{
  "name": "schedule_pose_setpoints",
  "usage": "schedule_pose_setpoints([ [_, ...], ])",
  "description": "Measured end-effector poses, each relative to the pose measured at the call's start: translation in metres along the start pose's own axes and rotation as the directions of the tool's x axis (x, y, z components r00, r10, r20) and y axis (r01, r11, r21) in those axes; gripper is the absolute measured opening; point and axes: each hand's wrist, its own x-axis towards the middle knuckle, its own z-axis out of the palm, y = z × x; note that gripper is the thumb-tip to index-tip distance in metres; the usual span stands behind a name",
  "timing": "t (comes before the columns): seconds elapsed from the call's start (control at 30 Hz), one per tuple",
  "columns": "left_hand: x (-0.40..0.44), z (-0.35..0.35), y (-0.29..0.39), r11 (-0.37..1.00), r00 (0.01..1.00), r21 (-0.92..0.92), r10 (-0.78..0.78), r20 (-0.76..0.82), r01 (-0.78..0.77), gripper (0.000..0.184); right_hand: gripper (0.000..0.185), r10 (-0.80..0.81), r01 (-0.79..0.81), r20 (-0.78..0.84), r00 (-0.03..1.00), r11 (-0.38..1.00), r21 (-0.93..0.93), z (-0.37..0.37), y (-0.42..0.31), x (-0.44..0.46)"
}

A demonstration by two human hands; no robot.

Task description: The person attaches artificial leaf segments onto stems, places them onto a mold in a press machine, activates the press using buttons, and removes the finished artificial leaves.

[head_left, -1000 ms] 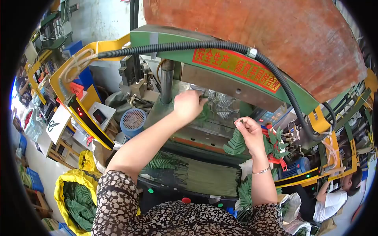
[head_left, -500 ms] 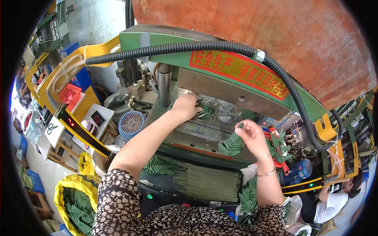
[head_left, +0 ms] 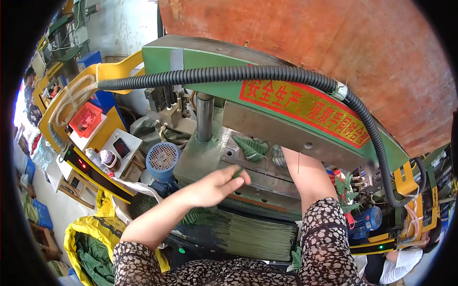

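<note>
Leaf (head_left: 250, 148) on metal bed (head_left: 192, 164); wall (head_left: 126, 31) beyond

The leaf (head_left: 251, 148) is green, the sleeves (head_left: 327, 229) cream-spotted black.

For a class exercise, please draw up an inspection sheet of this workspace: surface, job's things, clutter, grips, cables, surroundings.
Surface: metal press bed, greenish specks near the post.
Job's things: a green leaf lies on the bed; thin green stems lie side by side nearer the wearer; more leaves sit in a yellow bag.
Clutter: phone, lidded cup and red basket, at picture left.
Left grip: nearer the wearer than the leaf; green bit at the fingertips, hold unclear.
Right grip: hidden; right forearm reaches beneath the upper block.
Cables: black ribbed hose arcs across the green frame.
Surroundings: person in white at lower right.
</note>
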Motion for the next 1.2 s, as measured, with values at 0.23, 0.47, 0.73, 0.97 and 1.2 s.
schedule_pose_setpoints([
  [0.23,-0.014,0.033,-0.041,0.922,0.997,-0.383,-0.077,-0.028,0.061,0.033,0.051,-0.039,0.056,0.216,0.976,0.996,-0.072,-0.056,-0.034,-0.05],
  [0.47,-0.005,0.062,-0.041,0.844,0.972,-0.528,-0.193,-0.133,0.095,0.035,0.044,-0.035,-0.001,0.069,0.997,0.887,0.461,0.041,0.025,-0.076],
  [0.73,-0.006,0.061,-0.035,0.708,0.974,-0.697,-0.217,-0.061,0.114,0.032,0.016,-0.097,-0.38,0.519,0.849,0.572,0.727,-0.152,-0.135,-0.144],
  [0.97,-0.011,0.065,-0.028,0.923,0.928,-0.367,-0.033,-0.371,-0.114,0.031,0.013,0.407,-0.448,0.42,0.811,-0.029,0.894,-0.155,-0.139,-0.181],
  [1.2,-0.037,0.05,-0.042,0.888,0.851,-0.43,-0.09,-0.517,-0.166,0.033,0.011,0.403,-0.431,0.356,0.843,0.109,0.896,-0.112,-0.025,-0.138],
])
